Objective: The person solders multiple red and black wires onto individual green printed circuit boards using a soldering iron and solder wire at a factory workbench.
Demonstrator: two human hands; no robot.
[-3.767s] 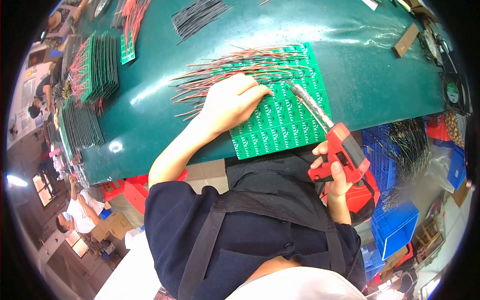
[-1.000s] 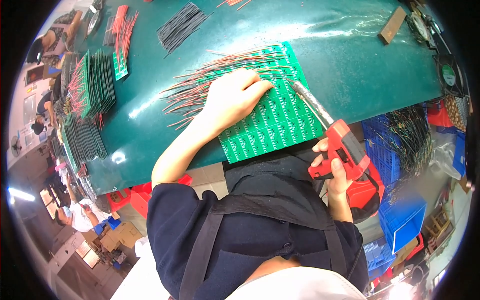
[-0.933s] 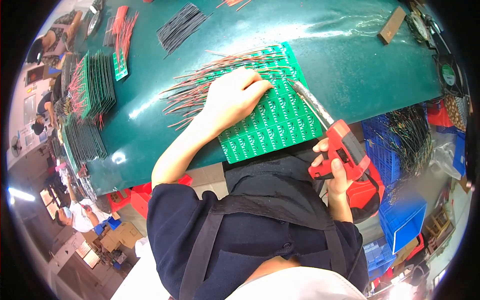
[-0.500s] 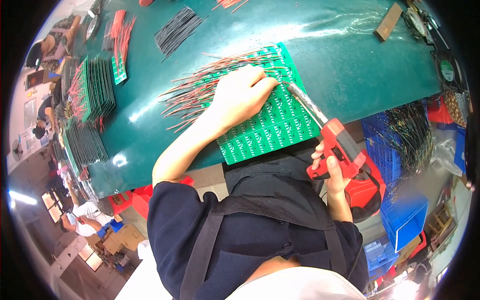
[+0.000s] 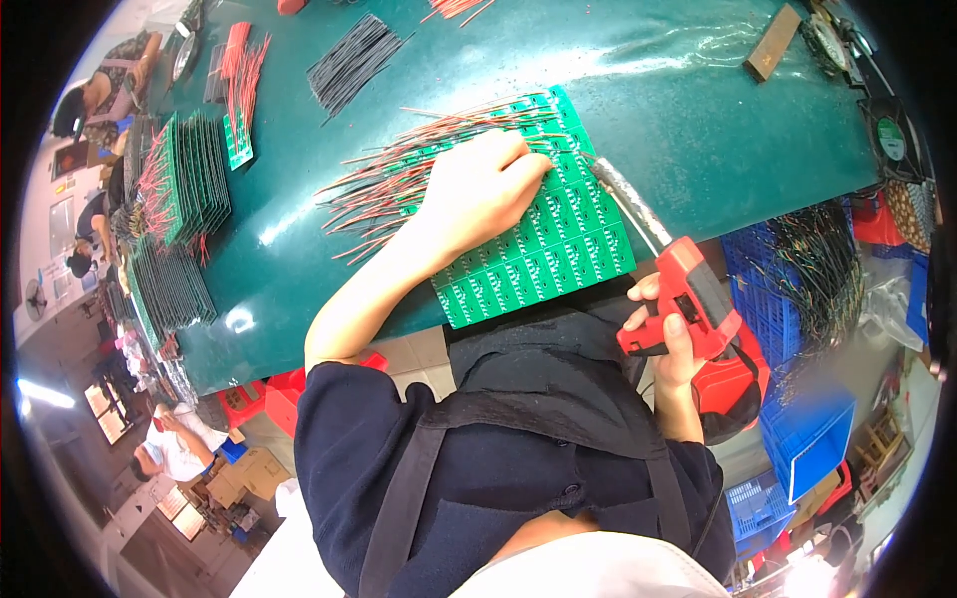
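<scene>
A green circuit board panel (image 5: 543, 264), printed in a grid of small units, lies at the table's front edge. Thin red and dark wires (image 5: 374, 189) fan out over its left part and beyond. My left hand (image 5: 483, 189) rests on top of them, thumb and forefinger pinched at a wire near the panel's upper right; the hand hides much of the bundle. In my right hand (image 5: 668, 334) is a red and black soldering gun (image 5: 693, 294), gripped by its handle. Its metal tip points up-left, just beyond my left fingertips and close to wire ends.
Black wires (image 5: 354, 62) lie farther back on the green table (image 5: 688, 120). At left stand stacked wired boards (image 5: 194, 179). A wooden block (image 5: 775, 43) sits at far right. Blue crates (image 5: 807, 439) and a red stool (image 5: 733, 384) are below the table's right side. Other people work at left.
The soldering gun has shifted right, its tip drawing away from my left fingertips. My left hand has barely moved. At lower left, a person in white has changed posture.
</scene>
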